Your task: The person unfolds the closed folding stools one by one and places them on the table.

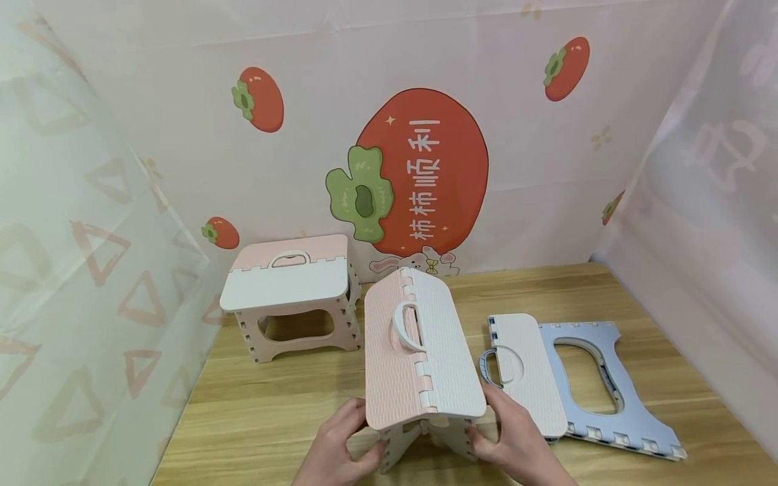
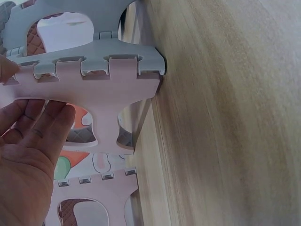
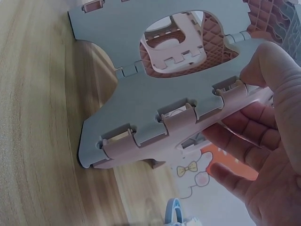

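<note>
A pink-and-white folding stool (image 1: 389,381) stands partly unfolded at the front middle, its two seat halves sloping down from the hinge line and its legs bent inward. My left hand (image 1: 342,442) pinches the left edge of its leg panels, with fingers through the cut-out of the pink panel (image 2: 108,84) in the left wrist view. On the opposite side, my right hand (image 1: 515,435) holds the right edge. In the right wrist view, the thumb presses the pale panel (image 3: 117,101) while fingers lie behind the pink one. A white loop handle (image 1: 406,327) sits on the seat.
Another pink-and-white folding stool (image 1: 292,297) stands fully unfolded at back left. A blue-and-white folding stool (image 1: 638,428) lies flat on the wooden table (image 1: 462,297) at right. Patterned sheets (image 1: 292,175) rise behind and at both sides.
</note>
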`<control>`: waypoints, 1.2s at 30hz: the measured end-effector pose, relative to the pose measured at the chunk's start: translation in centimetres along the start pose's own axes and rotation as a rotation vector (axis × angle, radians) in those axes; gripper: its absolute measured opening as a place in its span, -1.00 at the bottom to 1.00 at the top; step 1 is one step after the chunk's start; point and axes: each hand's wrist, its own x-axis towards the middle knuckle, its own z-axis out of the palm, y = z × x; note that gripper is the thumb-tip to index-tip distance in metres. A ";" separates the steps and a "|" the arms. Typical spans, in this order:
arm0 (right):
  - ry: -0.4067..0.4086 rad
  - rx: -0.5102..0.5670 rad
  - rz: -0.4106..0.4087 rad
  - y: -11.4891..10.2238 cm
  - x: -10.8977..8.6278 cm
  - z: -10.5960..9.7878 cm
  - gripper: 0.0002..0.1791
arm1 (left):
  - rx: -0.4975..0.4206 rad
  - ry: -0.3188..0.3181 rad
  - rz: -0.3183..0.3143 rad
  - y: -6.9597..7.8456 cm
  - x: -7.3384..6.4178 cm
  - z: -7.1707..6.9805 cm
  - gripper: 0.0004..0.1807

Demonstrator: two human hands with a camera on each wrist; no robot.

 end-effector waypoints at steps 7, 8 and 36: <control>-0.006 0.009 0.015 0.0 0.0 -0.2 -0.28 | -0.012 -0.003 -0.006 0.0 0.0 -0.1 -0.36; -0.005 0.007 0.016 -0.1 0.0 -0.2 -0.28 | -0.010 -0.003 -0.005 0.0 0.0 -0.1 -0.36; -0.040 -0.002 0.049 0.2 -0.2 -0.7 -0.34 | 0.002 -0.014 0.019 -0.1 -0.2 -0.3 -0.35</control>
